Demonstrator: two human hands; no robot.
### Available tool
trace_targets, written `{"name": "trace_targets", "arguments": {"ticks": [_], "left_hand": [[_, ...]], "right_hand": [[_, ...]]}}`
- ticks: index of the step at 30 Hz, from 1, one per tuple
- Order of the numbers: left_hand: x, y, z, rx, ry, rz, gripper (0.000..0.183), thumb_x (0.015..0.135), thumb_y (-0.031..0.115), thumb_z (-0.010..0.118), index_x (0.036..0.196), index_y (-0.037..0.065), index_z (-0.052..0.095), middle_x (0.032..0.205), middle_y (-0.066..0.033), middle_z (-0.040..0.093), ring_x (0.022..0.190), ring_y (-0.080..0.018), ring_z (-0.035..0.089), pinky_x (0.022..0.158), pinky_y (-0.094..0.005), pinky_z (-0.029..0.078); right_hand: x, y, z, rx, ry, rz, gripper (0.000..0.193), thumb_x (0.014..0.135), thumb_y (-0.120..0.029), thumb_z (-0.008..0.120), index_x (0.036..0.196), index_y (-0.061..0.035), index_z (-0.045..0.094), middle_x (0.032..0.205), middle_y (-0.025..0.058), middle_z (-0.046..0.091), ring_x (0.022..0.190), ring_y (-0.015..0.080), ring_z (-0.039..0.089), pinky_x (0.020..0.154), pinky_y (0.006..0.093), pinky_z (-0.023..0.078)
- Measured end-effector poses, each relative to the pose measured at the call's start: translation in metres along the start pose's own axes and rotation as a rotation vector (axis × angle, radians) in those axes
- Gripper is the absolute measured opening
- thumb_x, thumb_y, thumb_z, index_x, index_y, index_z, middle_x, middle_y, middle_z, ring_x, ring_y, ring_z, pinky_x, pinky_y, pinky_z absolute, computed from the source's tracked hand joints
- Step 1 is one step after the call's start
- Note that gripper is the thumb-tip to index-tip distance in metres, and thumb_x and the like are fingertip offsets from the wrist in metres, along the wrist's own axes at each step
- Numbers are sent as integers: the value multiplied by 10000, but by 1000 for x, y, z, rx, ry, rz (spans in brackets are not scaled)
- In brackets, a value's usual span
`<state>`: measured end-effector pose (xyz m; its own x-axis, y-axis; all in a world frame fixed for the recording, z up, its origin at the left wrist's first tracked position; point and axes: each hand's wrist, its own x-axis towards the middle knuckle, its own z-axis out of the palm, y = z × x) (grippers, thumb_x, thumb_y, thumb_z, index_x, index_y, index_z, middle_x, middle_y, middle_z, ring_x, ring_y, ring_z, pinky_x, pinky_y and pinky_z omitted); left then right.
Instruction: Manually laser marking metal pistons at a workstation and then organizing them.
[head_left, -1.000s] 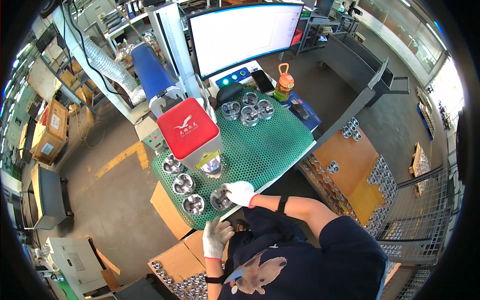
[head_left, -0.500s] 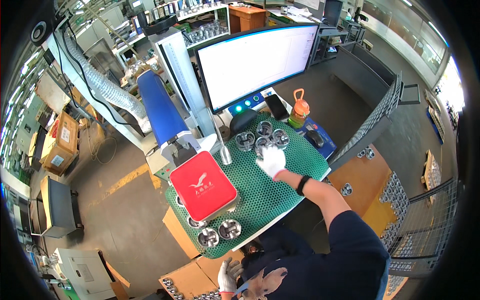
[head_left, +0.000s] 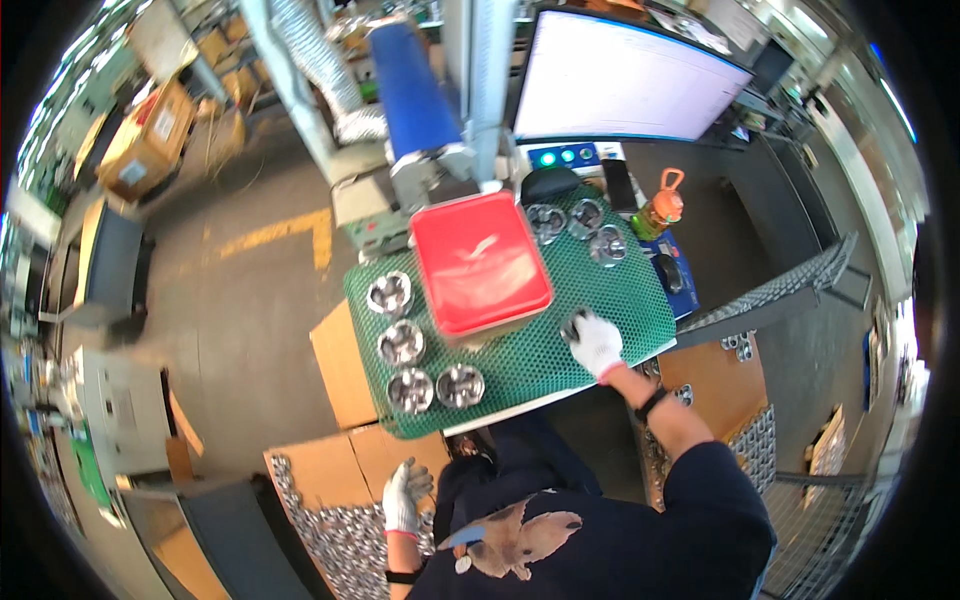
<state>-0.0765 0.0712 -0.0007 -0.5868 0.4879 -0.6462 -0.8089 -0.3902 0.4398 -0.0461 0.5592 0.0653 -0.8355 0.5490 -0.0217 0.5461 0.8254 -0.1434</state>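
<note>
A metal part is gripped in the gloved right hand on the green mat beside the red housing. Placing step judged; setting down is called for. Left hand, fingers spread, hangs over boxed parts.

Red machine head – monitor behind – orange bottle right.

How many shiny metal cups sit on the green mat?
7 clearly: four left of the red box at; three behind it at. The right hand may hide another.
</note>
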Motion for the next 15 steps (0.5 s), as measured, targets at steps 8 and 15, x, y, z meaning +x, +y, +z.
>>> {"name": "trace_targets", "arguments": {"ticks": [8,15], "left_hand": [[-19,0,84,531,58,4,835,860,324,730,1485,-27,301,1239,-162,586,1058,-190,608,877,-321,509],[-49,20,183,518,-87,546,1073,628,195,917,1480,18,288,1378,-200,488,1217,-265,550,989,-389,488]], "right_hand": [[-108,-92,14,1477,-931,331,253,878,-283,681,1023,-76,682,886,76,715,747,276,681,658,403,533],[-92,-209,-85,2308,-1376,449,466,1005,-370,495,1375,-88,486,1356,111,567,1268,267,519,1103,460,375]]}}
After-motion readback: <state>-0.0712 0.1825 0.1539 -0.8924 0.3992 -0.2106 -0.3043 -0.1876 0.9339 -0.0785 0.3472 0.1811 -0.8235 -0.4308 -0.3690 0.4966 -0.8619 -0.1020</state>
